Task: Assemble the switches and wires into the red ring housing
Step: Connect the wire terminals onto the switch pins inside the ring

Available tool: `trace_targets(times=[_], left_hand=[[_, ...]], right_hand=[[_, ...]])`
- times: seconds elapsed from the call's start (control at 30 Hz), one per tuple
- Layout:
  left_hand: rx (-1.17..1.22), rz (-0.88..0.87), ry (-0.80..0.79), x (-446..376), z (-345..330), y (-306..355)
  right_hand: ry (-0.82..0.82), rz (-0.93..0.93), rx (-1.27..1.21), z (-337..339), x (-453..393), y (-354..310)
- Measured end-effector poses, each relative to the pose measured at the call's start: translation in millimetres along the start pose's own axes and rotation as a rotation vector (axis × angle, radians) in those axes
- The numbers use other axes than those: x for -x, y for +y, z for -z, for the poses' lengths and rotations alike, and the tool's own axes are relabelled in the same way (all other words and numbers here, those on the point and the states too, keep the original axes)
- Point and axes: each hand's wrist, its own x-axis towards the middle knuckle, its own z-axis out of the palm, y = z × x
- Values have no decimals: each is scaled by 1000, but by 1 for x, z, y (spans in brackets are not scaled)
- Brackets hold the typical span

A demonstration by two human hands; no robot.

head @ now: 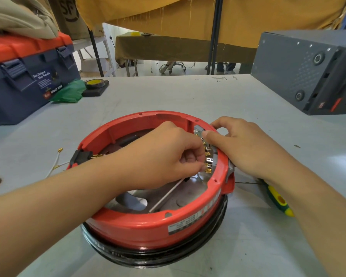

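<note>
The red ring housing (pixel 148 226) sits on a black base in the middle of the table. A grey switch block (pixel 209 156) with gold terminals is set against the inside of its right wall. My left hand (pixel 168 154) reaches inside the ring and pinches a white wire (pixel 166 196) at its end, right at the gold terminals. My right hand (pixel 242 144) grips the ring's right rim, thumb on the top of the switch block. A black socket (pixel 78 156) sits in the left wall, with white wires (pixel 56 164) trailing outside.
A blue and orange toolbox (pixel 28 76) stands at the back left, beside a green bag (pixel 68 92) and a tape roll (pixel 94 83). A grey metal box (pixel 304 70) fills the back right. A yellow-green screwdriver (pixel 278 198) lies under my right forearm.
</note>
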Motion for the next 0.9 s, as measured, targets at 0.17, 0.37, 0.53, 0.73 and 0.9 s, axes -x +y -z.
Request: trace_targets(times=[0.17, 0.37, 0.53, 0.73, 0.9], left_hand=[[-2, -19, 20, -1, -1, -1], [62, 3, 12, -3, 0, -1], [166, 54, -23, -5, 3, -3], [194, 58, -65, -1, 8, -9], [140, 31, -75, 0, 9, -13]], right_hand=[[41, 0, 57, -3, -1, 2], [62, 5, 102, -5, 0, 0], [50, -6, 87, -3, 0, 0], [-50, -12, 106, 4, 0, -1], [-76, 6, 105, 5, 0, -1]])
